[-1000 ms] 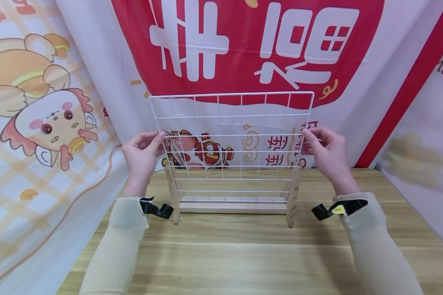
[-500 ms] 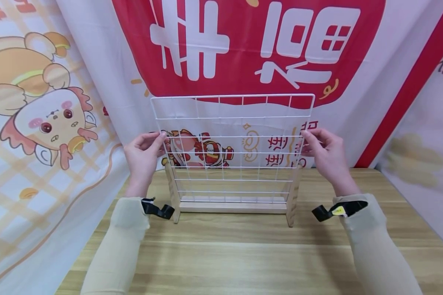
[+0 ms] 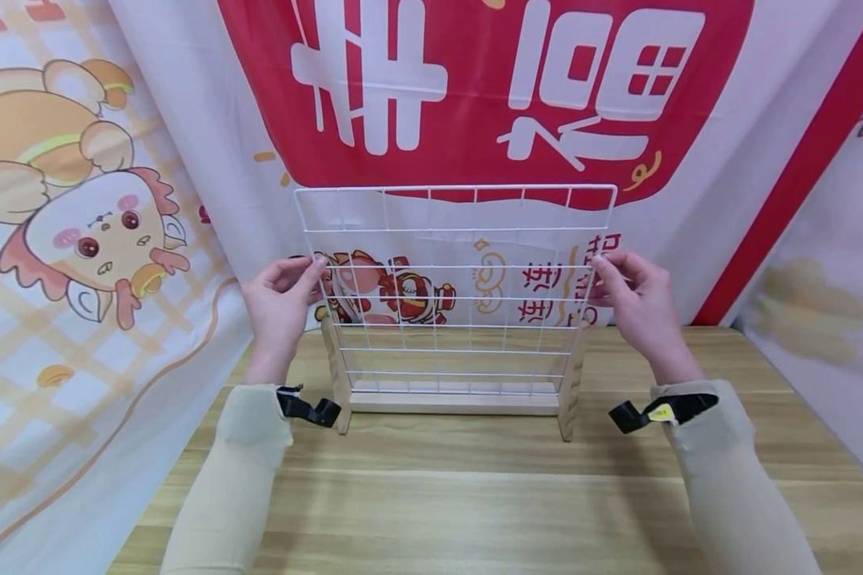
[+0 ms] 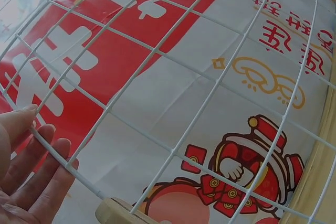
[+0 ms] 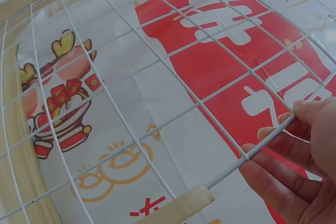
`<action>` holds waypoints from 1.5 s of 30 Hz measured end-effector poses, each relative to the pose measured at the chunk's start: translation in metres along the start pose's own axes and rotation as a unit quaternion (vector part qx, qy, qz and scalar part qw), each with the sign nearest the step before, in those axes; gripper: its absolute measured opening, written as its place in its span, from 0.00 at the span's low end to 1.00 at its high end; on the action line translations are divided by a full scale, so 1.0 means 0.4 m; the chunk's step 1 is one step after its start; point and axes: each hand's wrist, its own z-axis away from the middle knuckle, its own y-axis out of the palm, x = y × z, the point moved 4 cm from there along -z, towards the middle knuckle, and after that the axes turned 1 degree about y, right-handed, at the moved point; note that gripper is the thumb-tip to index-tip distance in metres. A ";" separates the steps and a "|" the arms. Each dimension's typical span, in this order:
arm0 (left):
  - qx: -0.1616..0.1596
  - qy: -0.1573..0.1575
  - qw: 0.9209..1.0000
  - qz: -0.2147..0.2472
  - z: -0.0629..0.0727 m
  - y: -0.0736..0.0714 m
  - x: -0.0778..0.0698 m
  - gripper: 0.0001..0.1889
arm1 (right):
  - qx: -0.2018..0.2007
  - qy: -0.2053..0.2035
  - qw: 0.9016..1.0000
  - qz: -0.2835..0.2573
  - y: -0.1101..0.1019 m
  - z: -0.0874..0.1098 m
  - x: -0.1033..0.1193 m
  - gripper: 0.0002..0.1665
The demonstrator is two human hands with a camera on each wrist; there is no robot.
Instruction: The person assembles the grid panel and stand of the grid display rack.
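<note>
A white wire grid panel (image 3: pixel 431 267) stands upright in a light wooden stand (image 3: pixel 455 404) on the table. My left hand (image 3: pixel 280 307) pinches the panel's left edge wire between thumb and fingers, about halfway up. On the opposite edge, at much the same height, my right hand (image 3: pixel 638 307) pinches the wire likewise. In the left wrist view the fingertips (image 4: pixel 64 146) lie behind the edge wire, above the rounded top of a wooden upright (image 4: pixel 116 212). The right wrist view has the thumb on the wire over the other upright (image 5: pixel 184 203).
The wood-grain table (image 3: pixel 446 511) extends in front of the stand. Behind it hangs a white cloth with a red printed patch (image 3: pixel 475 96). A cartoon-printed cloth (image 3: pixel 65 239) closes off the left side, and a pale cloth (image 3: pixel 820 335) the right.
The panel's top edge sits slightly lower in the head view than a second ago. Both hands keep their hold on the edges and have barely moved.
</note>
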 end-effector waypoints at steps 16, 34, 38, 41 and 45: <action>0.002 0.012 1.000 -0.017 0.017 -0.014 0.001 0.14 | 0.006 -0.003 1.000 -0.002 0.004 0.006 -0.005 0.23; 0.023 -0.006 1.000 -0.016 0.024 -0.030 -0.005 0.15 | -0.006 -0.004 1.000 0.000 0.015 0.023 0.004 0.25; 0.022 -0.021 1.000 0.006 0.025 -0.021 -0.003 0.14 | -0.014 0.003 1.000 0.014 0.011 0.027 0.000 0.27; 0.015 -0.026 0.999 0.012 0.026 -0.015 0.001 0.13 | -0.018 0.002 1.000 0.021 0.007 0.028 -0.001 0.27; 0.010 -0.029 0.999 0.015 0.027 -0.014 0.003 0.13 | -0.015 -0.003 1.000 0.021 0.007 0.026 0.000 0.26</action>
